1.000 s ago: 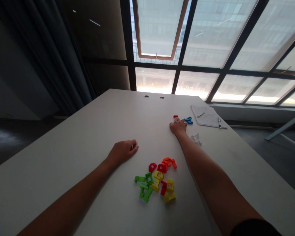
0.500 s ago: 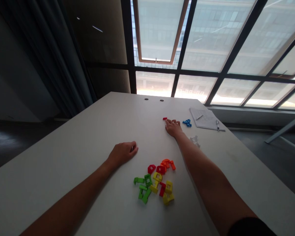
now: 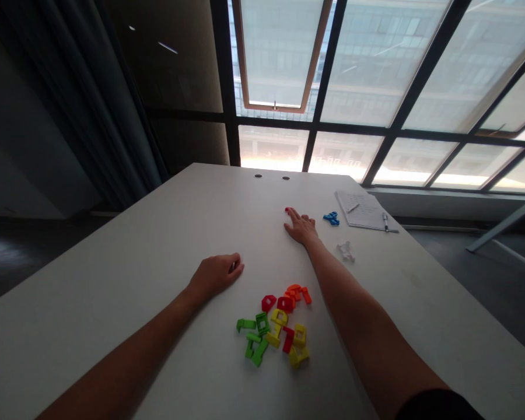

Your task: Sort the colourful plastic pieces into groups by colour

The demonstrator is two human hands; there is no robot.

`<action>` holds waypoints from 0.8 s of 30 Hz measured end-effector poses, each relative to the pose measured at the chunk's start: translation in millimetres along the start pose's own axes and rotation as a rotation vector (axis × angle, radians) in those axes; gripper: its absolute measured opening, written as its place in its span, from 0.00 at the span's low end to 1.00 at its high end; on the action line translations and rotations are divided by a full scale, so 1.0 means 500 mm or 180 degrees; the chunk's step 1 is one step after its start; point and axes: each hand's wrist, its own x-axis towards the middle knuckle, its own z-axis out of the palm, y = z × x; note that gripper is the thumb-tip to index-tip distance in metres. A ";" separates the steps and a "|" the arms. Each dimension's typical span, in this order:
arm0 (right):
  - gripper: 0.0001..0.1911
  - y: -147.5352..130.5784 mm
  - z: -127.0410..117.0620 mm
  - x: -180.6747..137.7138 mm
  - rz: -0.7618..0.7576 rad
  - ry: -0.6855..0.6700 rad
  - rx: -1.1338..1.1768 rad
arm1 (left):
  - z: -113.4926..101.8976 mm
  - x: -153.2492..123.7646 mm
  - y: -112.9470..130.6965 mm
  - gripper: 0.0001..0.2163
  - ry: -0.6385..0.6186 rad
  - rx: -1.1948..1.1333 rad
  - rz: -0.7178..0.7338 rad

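My right hand (image 3: 301, 227) lies stretched far out on the white table (image 3: 135, 262), fingers flat and spread, its fingertips touching a small red plastic piece (image 3: 287, 209). My left hand (image 3: 216, 272) rests on the table nearer to me, fingers curled under with nothing seen in them. Between my forearms sits a pile of small plastic pieces (image 3: 277, 324): green at the left, yellow in the middle, red and orange at the far side. A blue piece (image 3: 331, 219) lies to the right of my right hand, and a clear one (image 3: 345, 251) lies beside my right wrist.
A sheet of paper (image 3: 363, 210) with a pen (image 3: 384, 220) on it lies at the table's far right. Two cable holes (image 3: 271, 176) sit near the far edge. Beyond stand large windows and a dark curtain at the left.
My right hand has slid left across the table, pushing the small red piece along at its fingertips and away from the blue piece. My left hand has stayed put.
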 end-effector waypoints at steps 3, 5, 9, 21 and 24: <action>0.35 -0.006 -0.001 -0.010 0.0188 0.0014 0.0046 | 0.000 -0.003 -0.002 0.12 0.0019 -0.0081 0.0023; 0.33 -0.011 0.001 -0.028 0.0164 -0.0074 0.0013 | 0.002 -0.004 -0.005 0.12 0.0045 -0.0122 0.0032; 0.31 -0.017 0.004 -0.102 -0.0061 -0.0069 -0.0025 | 0.007 -0.004 -0.009 0.12 0.0074 -0.0162 0.0044; 0.23 0.005 -0.033 -0.315 -0.0843 0.0223 0.0482 | 0.000 -0.007 -0.006 0.12 0.0083 -0.0119 0.0026; 0.17 0.011 -0.041 -0.361 -0.1241 0.0577 0.1101 | -0.001 -0.008 -0.004 0.12 0.0096 -0.0100 0.0034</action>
